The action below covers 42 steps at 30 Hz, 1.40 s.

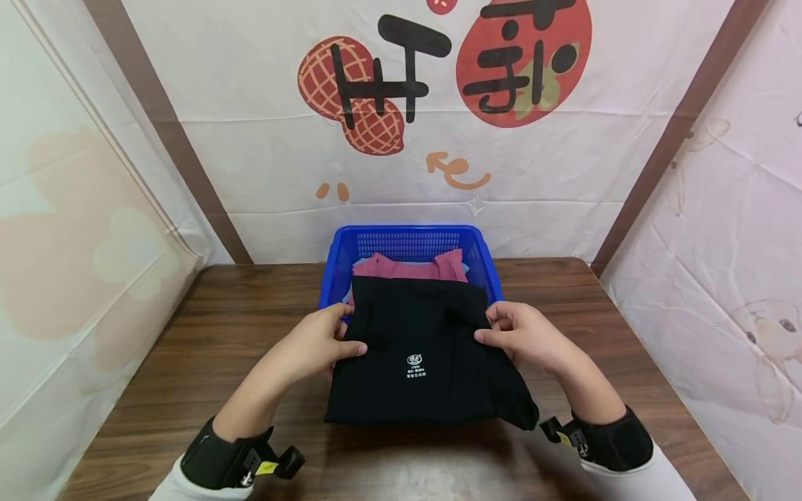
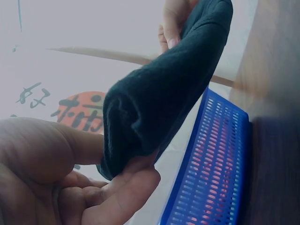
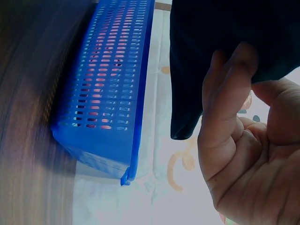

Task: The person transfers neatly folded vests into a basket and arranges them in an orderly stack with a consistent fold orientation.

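A folded black garment (image 1: 420, 327) with a small white print hangs between the two hands, in front of the blue basket (image 1: 330, 268) and above its near side. My left hand (image 1: 322, 339) pinches the left edge, thumb on the face turned to me. On the opposite edge, my right hand (image 1: 523, 336) pinches in the same way. The lower right corner of the cloth droops. In the left wrist view, the garment (image 2: 164, 93) shows its thick folded side between thumb and fingers. Seen from the right wrist, the fingers lie against the dark cloth (image 3: 187, 70).
Inside the basket lies a pink garment (image 1: 407, 269) over some light blue cloth (image 1: 358, 265). The basket stands at the back of a brown wooden table (image 1: 269, 299), against a printed white curtain (image 1: 263, 153). More curtain hangs at both sides.
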### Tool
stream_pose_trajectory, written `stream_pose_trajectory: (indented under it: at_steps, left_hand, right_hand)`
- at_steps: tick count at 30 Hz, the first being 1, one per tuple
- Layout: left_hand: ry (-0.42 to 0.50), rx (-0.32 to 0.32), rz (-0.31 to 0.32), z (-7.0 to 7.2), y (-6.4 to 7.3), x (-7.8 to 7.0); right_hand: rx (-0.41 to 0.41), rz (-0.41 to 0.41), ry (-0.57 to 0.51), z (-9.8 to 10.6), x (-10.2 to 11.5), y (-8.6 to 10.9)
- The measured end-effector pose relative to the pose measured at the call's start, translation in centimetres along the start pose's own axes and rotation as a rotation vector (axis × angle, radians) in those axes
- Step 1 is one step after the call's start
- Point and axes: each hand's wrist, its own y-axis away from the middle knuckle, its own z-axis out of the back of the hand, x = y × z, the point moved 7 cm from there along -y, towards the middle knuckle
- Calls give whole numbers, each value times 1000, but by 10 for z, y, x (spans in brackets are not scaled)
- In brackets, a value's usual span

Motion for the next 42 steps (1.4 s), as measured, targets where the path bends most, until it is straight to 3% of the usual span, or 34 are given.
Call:
stream_pose_trajectory:
  at_steps: [14, 31, 42]
  left_hand:
    - [-73, -20, -7, 12, -38, 5]
    - [70, 21, 58, 20, -66, 16]
    - [85, 29, 71, 27, -85, 23]
  right_hand:
    - [-23, -11, -10, 14, -3, -27]
    - [-53, -38, -11, 25, -1, -57]
    - [-81, -34, -32, 30, -1, -75]
